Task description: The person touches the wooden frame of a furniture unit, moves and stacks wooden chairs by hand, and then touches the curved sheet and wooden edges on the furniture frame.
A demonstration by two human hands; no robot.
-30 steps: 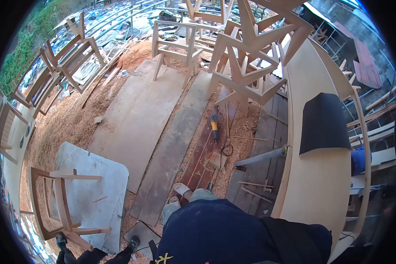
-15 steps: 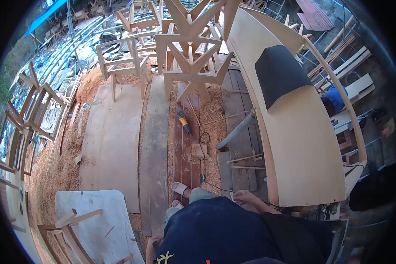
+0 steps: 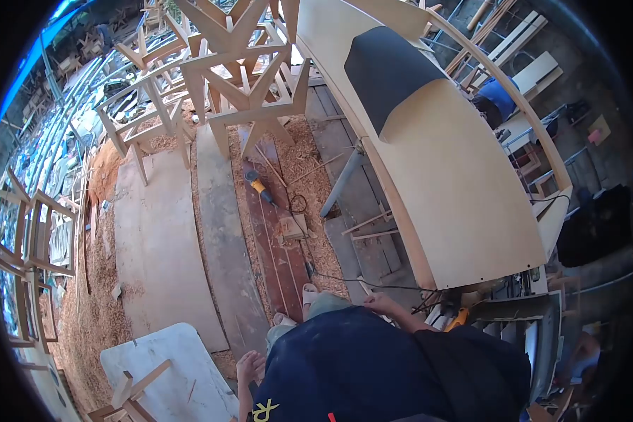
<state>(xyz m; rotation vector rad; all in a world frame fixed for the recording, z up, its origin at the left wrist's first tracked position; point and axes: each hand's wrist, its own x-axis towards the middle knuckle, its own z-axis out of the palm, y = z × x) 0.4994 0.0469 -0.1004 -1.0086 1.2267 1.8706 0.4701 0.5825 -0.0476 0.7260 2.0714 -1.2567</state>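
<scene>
My left hand (image 3: 250,367) hangs low beside my body, fingers loosely bent and a little apart, holding nothing I can see. Near it, a white board (image 3: 169,366) lies on the ground with a wooden chair frame (image 3: 130,394) on it. My right hand (image 3: 381,303) is held in front of my waist with its fingers curled in, and nothing shows in it. A black power cord (image 3: 394,286) runs along the floor just beyond that hand. Farther ahead, a yellow and black angle grinder (image 3: 259,186) lies on the reddish planks (image 3: 271,257).
Stacked wooden chair frames (image 3: 250,105) stand ahead. On the right is a long curved plywood panel (image 3: 464,204) bearing a dark sheet (image 3: 394,74). A grey pipe (image 3: 342,183) leans beside it. Wood shavings (image 3: 84,295) cover the ground; a wood block (image 3: 293,226) lies near the grinder.
My view has turned to the right, so the chairs, grinder and panel sit farther left. More of my left hand shows, and the cord now appears apart from my right hand.
</scene>
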